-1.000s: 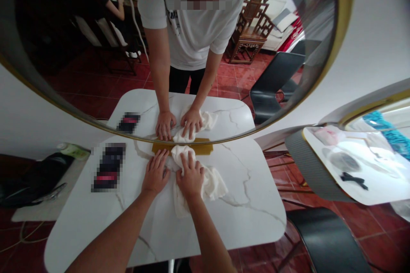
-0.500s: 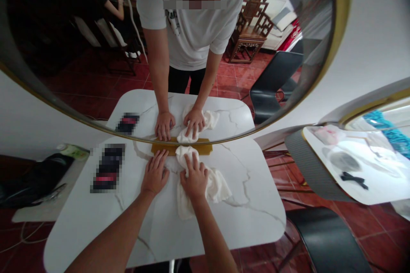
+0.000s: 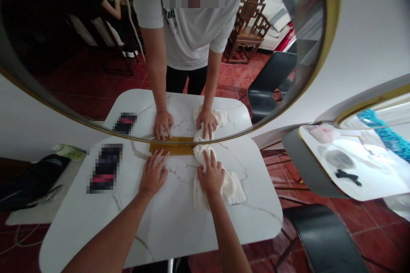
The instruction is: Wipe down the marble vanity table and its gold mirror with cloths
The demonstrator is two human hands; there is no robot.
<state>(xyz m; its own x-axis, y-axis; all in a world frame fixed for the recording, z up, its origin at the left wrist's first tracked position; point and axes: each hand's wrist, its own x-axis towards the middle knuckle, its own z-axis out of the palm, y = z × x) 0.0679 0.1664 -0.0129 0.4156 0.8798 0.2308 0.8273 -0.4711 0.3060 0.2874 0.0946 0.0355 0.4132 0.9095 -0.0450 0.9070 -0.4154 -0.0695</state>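
Wiping the worktop (image 3: 179,222) at its far edge, beside the mirror's gold base (image 3: 169,148): white cloth (image 3: 235,187) pinned under right hand (image 3: 211,175), fingers spread; left hand (image 3: 153,175) flat, open, bracing. Next stroke probably calls for steady downward pressure.

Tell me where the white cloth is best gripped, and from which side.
Probably the bunched loose end of the white cloth, from the right and above: it bulges up off the table, while the right hand pins the far end by the mirror base.

Soft white cloth (image 3: 232,185) on glossy veined marble tabletop (image 3: 179,222)
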